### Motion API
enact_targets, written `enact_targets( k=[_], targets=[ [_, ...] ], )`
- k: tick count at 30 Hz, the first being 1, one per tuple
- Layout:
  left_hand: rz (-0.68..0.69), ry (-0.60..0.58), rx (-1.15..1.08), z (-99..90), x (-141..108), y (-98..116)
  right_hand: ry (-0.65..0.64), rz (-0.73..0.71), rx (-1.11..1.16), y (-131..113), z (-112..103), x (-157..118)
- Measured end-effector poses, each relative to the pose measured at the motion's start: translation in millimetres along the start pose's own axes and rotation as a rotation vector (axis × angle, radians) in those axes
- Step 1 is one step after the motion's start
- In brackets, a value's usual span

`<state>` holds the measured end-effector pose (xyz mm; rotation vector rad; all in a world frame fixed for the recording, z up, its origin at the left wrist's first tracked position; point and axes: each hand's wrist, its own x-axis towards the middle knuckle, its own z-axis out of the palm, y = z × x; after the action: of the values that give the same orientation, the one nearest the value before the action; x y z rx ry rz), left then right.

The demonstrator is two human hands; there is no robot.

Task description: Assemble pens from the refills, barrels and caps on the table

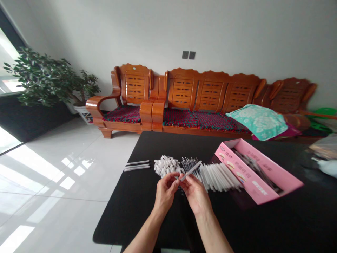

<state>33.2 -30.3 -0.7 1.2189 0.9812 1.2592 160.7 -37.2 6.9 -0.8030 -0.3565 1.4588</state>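
In front of me, above the black table, my right hand (197,196) holds a whitish, see-through pen barrel (192,169) slanting up to the right. The fingers of my left hand (166,191) are pinched together at the barrel's lower end; what they hold there is too small to make out. Just beyond my hands lies a heap of short white pen caps (166,165). Thin dark pen refills (190,163) lie beside it, partly hidden by the barrel. A row of pale pen barrels (219,177) spreads to the right. Several capped pens (137,167) lie apart at the left.
A pink open box (259,186) with dark thin pieces inside stands on the black table (123,214) at the right. Plastic bags (326,165) are at the far right edge. Behind the table is a wooden sofa (184,91); a potted plant (50,77) stands left.
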Motion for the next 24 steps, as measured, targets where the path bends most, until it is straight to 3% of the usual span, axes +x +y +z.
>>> enact_targets(
  k=[5,9,13,15,19,21,24],
  targets=[
    [0.169,0.269,0.116,16.1,-2,-1,0.036,0.062,0.075,14,11,-8],
    [0.193,0.354,0.107,26.3,2,3,0.014,0.159,0.057,26,18,-16],
    [0.165,0.328,0.044,22.1,9,4,0.066,0.149,0.085,17,11,-14],
    [0.152,0.335,0.038,9.3,13,1,0.151,0.116,0.1,2,0,-9],
    [0.119,0.348,0.208,-26.6,21,-11,0.194,0.056,0.149,-33,-26,0],
    [0.092,0.276,0.379,-38.4,21,-19,0.226,0.03,0.168,-45,-34,2],
    [0.108,0.075,0.65,-40.4,15,-32,0.256,0.018,0.178,-52,-40,2]
  ],
)
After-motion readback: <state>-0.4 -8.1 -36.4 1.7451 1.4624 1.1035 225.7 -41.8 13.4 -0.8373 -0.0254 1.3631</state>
